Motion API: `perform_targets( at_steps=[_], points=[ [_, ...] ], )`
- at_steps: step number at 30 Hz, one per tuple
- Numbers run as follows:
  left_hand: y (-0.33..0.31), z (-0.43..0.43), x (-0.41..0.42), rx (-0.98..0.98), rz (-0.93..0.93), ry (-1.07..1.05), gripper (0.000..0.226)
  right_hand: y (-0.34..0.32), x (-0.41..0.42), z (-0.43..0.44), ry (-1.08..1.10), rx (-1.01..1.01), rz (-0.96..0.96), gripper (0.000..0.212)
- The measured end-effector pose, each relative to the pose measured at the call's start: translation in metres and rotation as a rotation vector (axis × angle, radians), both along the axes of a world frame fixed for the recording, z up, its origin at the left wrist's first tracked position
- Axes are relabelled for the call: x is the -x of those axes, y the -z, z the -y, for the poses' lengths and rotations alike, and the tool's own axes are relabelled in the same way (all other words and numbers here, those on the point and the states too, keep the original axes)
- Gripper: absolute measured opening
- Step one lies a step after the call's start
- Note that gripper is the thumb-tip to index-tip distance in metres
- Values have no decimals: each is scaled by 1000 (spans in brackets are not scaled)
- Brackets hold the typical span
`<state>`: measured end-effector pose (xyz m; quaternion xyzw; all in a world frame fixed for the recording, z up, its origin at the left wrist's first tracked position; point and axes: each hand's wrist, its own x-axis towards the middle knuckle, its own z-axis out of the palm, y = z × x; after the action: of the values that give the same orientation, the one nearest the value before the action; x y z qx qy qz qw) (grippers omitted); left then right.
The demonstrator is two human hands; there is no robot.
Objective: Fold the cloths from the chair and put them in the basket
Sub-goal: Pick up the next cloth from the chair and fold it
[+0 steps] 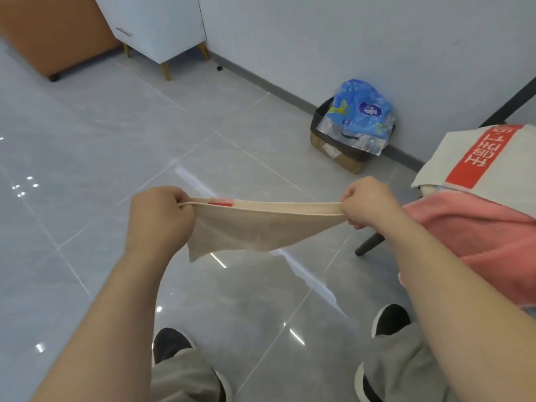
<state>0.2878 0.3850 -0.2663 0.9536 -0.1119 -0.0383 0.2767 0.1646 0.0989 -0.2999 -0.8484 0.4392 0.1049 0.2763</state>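
Observation:
A beige cloth (255,224) with a small red patch hangs stretched in the air between my hands, folded over along its top edge. My left hand (159,216) pinches its left end and my right hand (368,204) pinches its right end. At the right, the chair holds a pink cloth (475,230) with a grey-white cloth bearing a red band (475,161) on top. One dark chair leg (369,246) shows below the pile. No basket is in view.
A cardboard box lined with a black bag and stuffed with blue plastic packaging (353,126) stands by the wall. A white cabinet on gold legs (156,27) and an orange unit (49,33) stand at the far left. My feet are on the glossy grey tiles (87,169).

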Motion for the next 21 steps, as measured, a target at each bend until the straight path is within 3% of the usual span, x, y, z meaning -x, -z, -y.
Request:
perform_targets(
  at_steps=[6,10,14,18,21],
  points=[
    [7,8,-3,-150,52,90,24,0,4,11,178,-191,243,35],
    [9,12,-4,-209,9,157,25,4,2,23,256,-183,345,38],
    [6,14,1,-215,-118,278,27,3,5,32,244,-76,330,35],
    [0,13,5,-50,-295,335,11,7,8,42,216,7,287,33],
    [-3,14,7,37,-321,336,13,10,8,44,151,76,178,29]
  ],
)
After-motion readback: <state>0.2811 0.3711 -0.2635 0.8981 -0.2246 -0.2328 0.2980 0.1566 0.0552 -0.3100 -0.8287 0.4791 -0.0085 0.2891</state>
